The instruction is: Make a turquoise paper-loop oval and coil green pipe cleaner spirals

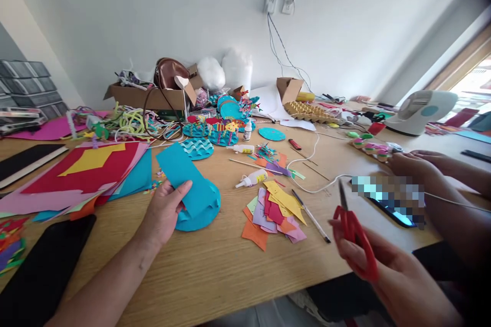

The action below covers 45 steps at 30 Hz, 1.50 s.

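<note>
My left hand (163, 209) pinches a blue paper strip (182, 173) between thumb and fingers. Just beneath that strip, a blue round paper piece (203, 214) with a raised wavy edge lies on the table; part of it is covered. At the lower right, my right hand (378, 265) grips red-handled scissors (351, 235) by the handles, their blades pointing up and away from the paper. Between my hands lies a pile of coloured paper scraps (274, 209), with a pen (311, 216) along its right side. A white glue bottle (252, 178) lies behind the pile.
Coloured sheets (95, 163) and a black phone (49, 260) occupy the left. Decorated blue discs (224, 135) and a cardboard box (149, 97) stand behind. At right, a co-worker's hands (414, 163) hold a pink item near a lit phone (387, 199). A white cable (314, 191) crosses the table.
</note>
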Available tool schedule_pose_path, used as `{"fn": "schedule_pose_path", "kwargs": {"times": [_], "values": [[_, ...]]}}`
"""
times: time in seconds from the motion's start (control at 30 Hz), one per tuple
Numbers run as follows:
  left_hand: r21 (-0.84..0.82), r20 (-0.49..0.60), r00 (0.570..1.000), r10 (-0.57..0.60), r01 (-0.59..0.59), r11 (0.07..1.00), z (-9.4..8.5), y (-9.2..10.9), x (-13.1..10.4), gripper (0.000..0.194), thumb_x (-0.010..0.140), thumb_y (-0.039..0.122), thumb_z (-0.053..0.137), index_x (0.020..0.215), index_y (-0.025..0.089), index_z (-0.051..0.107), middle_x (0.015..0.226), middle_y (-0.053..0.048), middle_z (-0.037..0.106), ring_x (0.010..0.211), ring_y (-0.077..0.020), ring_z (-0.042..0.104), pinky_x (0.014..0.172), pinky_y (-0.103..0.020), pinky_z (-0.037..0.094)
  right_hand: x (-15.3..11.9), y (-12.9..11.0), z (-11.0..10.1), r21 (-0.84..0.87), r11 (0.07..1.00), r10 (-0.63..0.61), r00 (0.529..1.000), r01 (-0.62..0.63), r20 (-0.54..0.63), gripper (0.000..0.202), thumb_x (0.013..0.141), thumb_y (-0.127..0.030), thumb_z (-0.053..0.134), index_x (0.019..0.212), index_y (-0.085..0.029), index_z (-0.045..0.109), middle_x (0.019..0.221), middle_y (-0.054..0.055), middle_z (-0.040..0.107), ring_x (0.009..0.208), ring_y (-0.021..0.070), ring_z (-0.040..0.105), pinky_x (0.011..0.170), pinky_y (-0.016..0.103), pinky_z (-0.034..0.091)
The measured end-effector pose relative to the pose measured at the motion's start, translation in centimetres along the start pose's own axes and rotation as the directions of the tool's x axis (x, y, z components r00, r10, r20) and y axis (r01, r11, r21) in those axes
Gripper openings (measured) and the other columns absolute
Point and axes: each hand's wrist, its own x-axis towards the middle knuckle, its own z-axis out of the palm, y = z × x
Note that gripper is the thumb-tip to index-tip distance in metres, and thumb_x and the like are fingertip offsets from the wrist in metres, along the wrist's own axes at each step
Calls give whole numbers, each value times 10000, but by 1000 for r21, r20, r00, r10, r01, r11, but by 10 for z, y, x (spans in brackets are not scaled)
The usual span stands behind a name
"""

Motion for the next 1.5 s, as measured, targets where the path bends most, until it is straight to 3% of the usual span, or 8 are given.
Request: {"fn": "schedule_pose_path", "kwargs": {"times": [0.07,0.13,0.23,0.53,0.77,1.0,1.2,1.5], "values": [[-23,-15,999,48,-48,999,-2,9,2,273,541,269,778,602,189,524,483,84,542,413,-72,461,384,-163,380,-8,-16,22,229,971,20,981,-64,192,416,646,-498,633,938,-202,627,853,59,646,775,220,599,614,280,474],[-29,-19,995,100,-101,995,-4,20,1,239,553,271,772,645,198,564,524,72,574,443,-87,491,393,-173,396,-9,-32,46,380,925,-104,944,-24,313,352,644,-492,638,824,-192,597,743,27,586,665,164,536,542,248,427],[-1,-31,980,195,-195,981,-5,37,-5,239,553,266,773,725,216,616,588,64,618,488,-102,524,423,-186,421,-3,-57,77,415,910,-210,870,7,445,270,641,-399,683,703,-189,526,600,-41,465,523,91,410,474,214,347],[145,-33,980,199,-192,971,0,44,-38,227,603,285,753,791,219,643,724,32,676,633,-162,592,569,-252,495,-1,-96,138,507,861,-277,794,-45,541,299,654,-411,695,799,-193,552,745,-5,562,638,110,473,539,219,367],[230,3,994,108,-106,967,-20,29,-54,291,651,334,725,902,213,641,875,-15,691,787,-221,617,694,-299,511,-18,-100,173,579,780,-230,752,-238,618,293,572,-310,680,645,-207,415,547,-87,358,505,68,323,473,204,272],[234,-1,1000,-29,29,972,-31,19,-62,383,603,343,746,944,200,648,893,-52,698,844,-257,625,709,-303,498,-19,-93,193,535,827,-204,794,-174,573,273,582,-322,649,639,-207,408,532,-89,332,485,68,287,452,210,236],[284,6,1000,-24,21,958,-29,11,-57,205,640,315,714,788,182,663,673,-16,656,742,-217,608,691,-292,475,-16,-90,200,493,869,-249,815,-51,523,274,621,-382,623,679,-208,419,536,-79,348,501,83,310,452,210,243],[191,-19,997,70,-65,979,-33,23,-46,134,682,266,689,759,196,605,663,44,624,581,-106,510,565,-205,427,-33,-84,170,77,950,-277,708,301,650,209,801,-357,445,669,-205,387,558,-54,373,510,100,334,483,229,232]]}}
